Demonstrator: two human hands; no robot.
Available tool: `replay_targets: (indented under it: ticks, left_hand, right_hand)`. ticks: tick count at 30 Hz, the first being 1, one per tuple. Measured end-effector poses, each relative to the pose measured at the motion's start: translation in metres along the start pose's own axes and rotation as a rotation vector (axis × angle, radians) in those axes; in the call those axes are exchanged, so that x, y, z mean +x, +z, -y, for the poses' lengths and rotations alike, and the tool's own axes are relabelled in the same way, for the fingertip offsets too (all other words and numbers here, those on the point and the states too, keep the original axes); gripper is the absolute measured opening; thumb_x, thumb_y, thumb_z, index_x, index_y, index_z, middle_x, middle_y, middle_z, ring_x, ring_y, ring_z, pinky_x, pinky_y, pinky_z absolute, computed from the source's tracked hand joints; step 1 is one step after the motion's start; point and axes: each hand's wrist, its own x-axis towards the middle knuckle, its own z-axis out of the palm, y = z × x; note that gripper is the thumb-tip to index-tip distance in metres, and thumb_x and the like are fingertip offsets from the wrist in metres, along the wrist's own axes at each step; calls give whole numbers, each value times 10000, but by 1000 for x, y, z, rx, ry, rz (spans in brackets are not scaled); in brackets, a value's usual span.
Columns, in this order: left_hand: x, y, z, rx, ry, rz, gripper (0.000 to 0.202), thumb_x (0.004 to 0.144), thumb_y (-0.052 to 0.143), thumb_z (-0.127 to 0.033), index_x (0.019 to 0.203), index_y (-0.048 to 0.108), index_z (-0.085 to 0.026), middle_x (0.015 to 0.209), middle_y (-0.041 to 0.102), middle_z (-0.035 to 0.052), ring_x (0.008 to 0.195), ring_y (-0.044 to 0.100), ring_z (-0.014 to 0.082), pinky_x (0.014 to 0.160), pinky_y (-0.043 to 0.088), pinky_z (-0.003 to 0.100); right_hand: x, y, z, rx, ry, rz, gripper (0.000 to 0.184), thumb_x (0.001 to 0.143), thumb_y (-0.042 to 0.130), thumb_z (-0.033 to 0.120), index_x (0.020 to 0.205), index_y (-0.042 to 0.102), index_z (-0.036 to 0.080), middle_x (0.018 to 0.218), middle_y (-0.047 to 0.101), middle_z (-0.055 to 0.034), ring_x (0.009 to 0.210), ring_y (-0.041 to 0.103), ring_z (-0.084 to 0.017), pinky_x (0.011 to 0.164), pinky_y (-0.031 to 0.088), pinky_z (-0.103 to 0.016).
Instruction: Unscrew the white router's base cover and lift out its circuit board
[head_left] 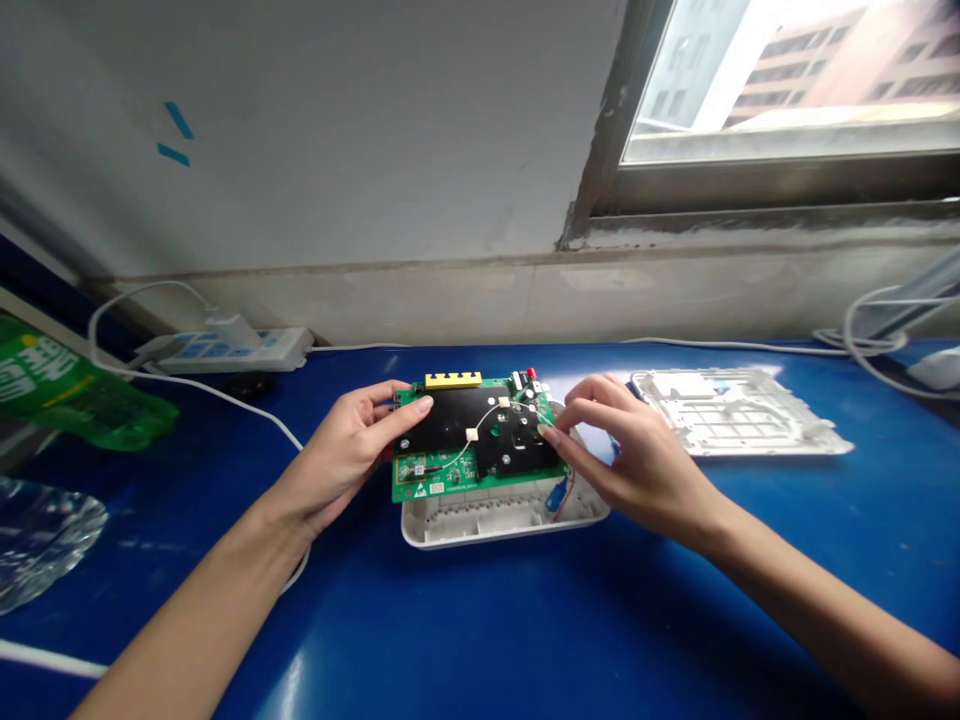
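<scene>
A glossy blue tabletop [375, 610] spreads under everything, and clock directions here run from the middle of the green board. At three o'clock, apart from the work, lies a shallow white moulded plastic panel [739, 412], ribbed side up. At the centre sits an open white plastic shell with rounded corners [480, 538], its ribbed interior visible along the six o'clock side. Over it lies a rectangular green circuit board with a black cover sheet [465, 464]; whether it touches the shell is unclear. A green plastic bottle with white lettering [82, 390] lies toward nine o'clock, a clear ridged plastic bottle [45, 540] toward eight; their contents cannot be told. The left hand [360, 435] grips the board's nine o'clock end, thumb on top, fingers curled behind and beneath. The right hand [637, 450] is at the three o'clock end, thumb and forefinger nearly together; what they pinch, if anything, cannot be told. Inside the shell, at four o'clock, rests a small blue piece [556, 495], with a thin red wire [568, 497] beside it.
</scene>
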Motion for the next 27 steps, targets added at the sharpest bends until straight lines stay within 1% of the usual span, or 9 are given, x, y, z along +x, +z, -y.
replay_targets:
  ticks: [2, 5, 9, 11, 13, 16, 19, 23, 27]
  left_hand:
    - [0, 0, 0, -15, -5, -8, 301, 847, 903, -345, 1047, 743, -187, 950, 818, 40, 779, 787, 178, 727, 640, 233]
    - [0, 1, 1, -20, -19, 5, 303, 852, 899, -346, 1063, 748, -190, 960, 820, 40, 783, 788, 178, 734, 641, 235]
    - [-1, 2, 1, -19, -33, 30, 278, 873, 879, -344, 1076, 754, -201, 978, 823, 36, 793, 788, 175, 752, 640, 238]
    - [-2, 3, 1, -23, -31, 25, 270, 858, 889, -322, 1062, 755, -206, 970, 823, 30, 789, 787, 174, 747, 636, 234]
    - [-2, 2, 0, -17, -37, 27, 291, 834, 902, -301, 1069, 758, -206, 970, 823, 32, 795, 788, 183, 737, 634, 236]
    - [-2, 2, -1, 12, -64, 54, 341, 827, 900, -292, 1125, 760, -203, 1004, 822, 46, 836, 791, 204, 745, 633, 250]
    - [-3, 3, -1, 38, -97, 90, 347, 854, 877, -317, 1159, 755, -207, 1031, 818, 54, 871, 789, 211, 749, 627, 249]
    - [-5, 5, -1, 40, -140, 121, 355, 860, 870, -319, 1175, 744, -211, 1035, 814, 56, 884, 785, 216, 747, 628, 259]
    - [-5, 5, -2, 23, -166, 121, 374, 833, 886, -281, 1168, 742, -200, 1051, 808, 64, 889, 784, 221, 746, 631, 263]
  right_hand:
    - [1, -1, 2, 97, 86, 11, 249, 1037, 618, 325, 809, 645, 228, 857, 637, -36, 825, 578, -201, 741, 462, -350]
    - [5, -6, 8, 301, 262, 51, 349, 1041, 604, 456, 769, 641, 239, 771, 681, -24, 754, 612, -201, 699, 465, -350]
    - [8, -10, 17, 544, 454, 76, 363, 988, 659, 562, 836, 692, 234, 629, 694, 0, 598, 619, -177, 610, 467, -317]
    - [9, -12, 18, 586, 502, 92, 393, 951, 687, 601, 857, 717, 221, 573, 654, 9, 530, 574, -161, 531, 429, -294]
    - [10, -15, 15, 541, 521, 104, 434, 927, 694, 630, 829, 732, 209, 559, 610, 13, 496, 527, -146, 477, 381, -280]
    - [9, -20, 2, 283, 468, 91, 457, 931, 680, 624, 758, 733, 204, 570, 565, 9, 491, 454, -130, 457, 306, -281]
    - [7, -24, -17, 6, 319, 119, 396, 979, 640, 537, 775, 745, 214, 578, 562, 8, 525, 459, -137, 497, 310, -287]
    - [3, -25, -33, -142, 162, 226, 231, 997, 612, 373, 861, 726, 225, 706, 667, -8, 587, 538, -145, 574, 387, -287]
    - [1, -24, -34, -196, 122, 249, 172, 998, 589, 314, 903, 701, 224, 819, 703, -37, 668, 589, -167, 609, 407, -301]
